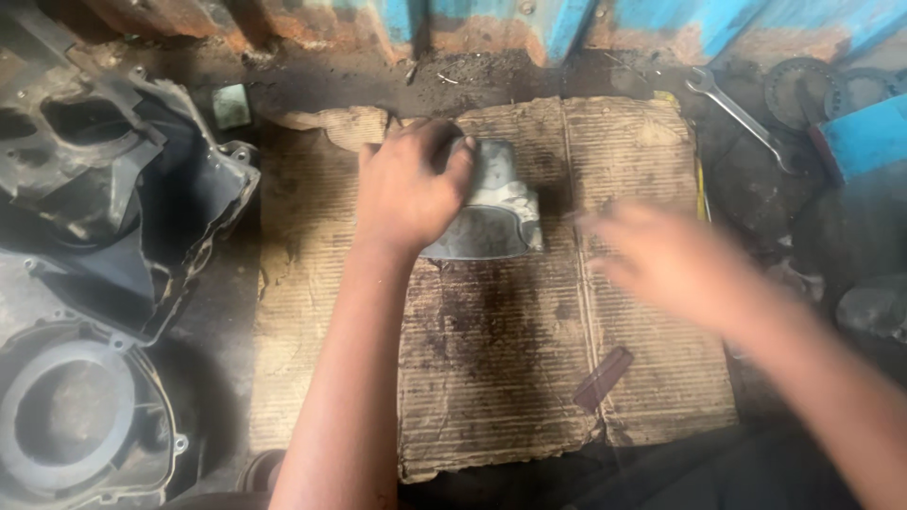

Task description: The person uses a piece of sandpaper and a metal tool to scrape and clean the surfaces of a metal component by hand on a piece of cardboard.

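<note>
Cardboard sheet (491, 378), worn and oil-stained, lies flat on a dirty floor (217, 312) and carries a grey metal casting (496, 212) near its upper middle. Left hand (411, 189) sits on top of casting's left part, fingers (460, 156) curled over its upper edge and grasping it, palm down, forearm running up from bottom of frame. Casting looks like a small engine part, pale grey with a curved lower face; exact kind cannot be told. Right hand (666, 260) is motion-blurred, hovering over right side of cardboard, just beside casting but apart from it, fingers spread and released, holding nothing. Small dark red flat strip (603, 378) lies on cardboard lower right, well apart from both hands. Black plastic engine covers (104, 189) are piled on floor at left, and a round fan shroud (76, 416) below them. Open-ended spanner (742, 115) lies on floor at upper right, near dark round gear-like parts (803, 90). Blue painted wall (567, 24) with peeling patches runs along top edge. Blue object (869, 137) at far right edge, partly cut off.
</note>
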